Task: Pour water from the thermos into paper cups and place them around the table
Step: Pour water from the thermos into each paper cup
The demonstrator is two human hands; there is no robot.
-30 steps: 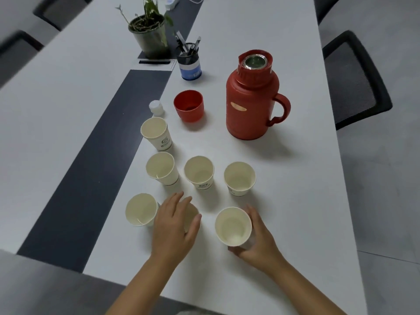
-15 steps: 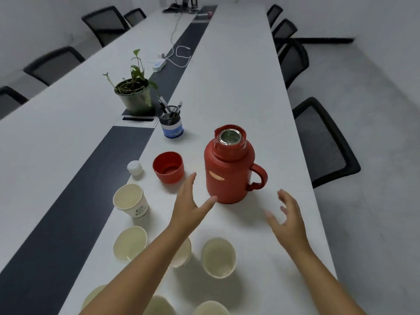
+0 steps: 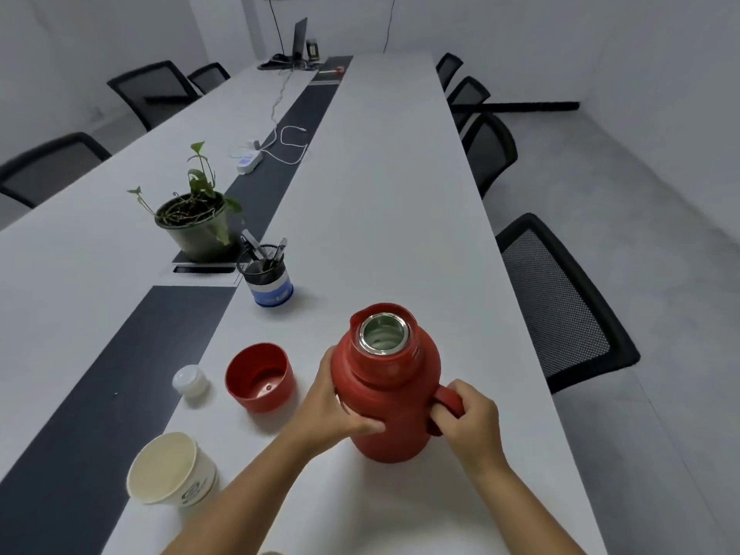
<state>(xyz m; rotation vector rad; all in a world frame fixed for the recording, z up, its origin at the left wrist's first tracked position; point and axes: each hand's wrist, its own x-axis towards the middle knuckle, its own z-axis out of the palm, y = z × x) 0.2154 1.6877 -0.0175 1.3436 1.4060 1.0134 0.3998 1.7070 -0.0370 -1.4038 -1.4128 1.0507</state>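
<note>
Both hands take hold of the open red thermos (image 3: 390, 390) standing upright on the white table (image 3: 400, 194): the right hand (image 3: 468, 418) curled round its handle, the left hand (image 3: 336, 398) wrapped against its side. One paper cup (image 3: 170, 470) waits below-left of the grip. Pouring has not begun; lifting and tilting toward a cup looks next.

We see soft, even, cool light from overhead. Faint shadows sit under the red plastic thermos (image 3: 390, 394) and red plastic lid cup (image 3: 259, 377). The long white table (image 3: 384, 186) bends outward from wide-angle distortion; far objects look slightly soft.
</note>
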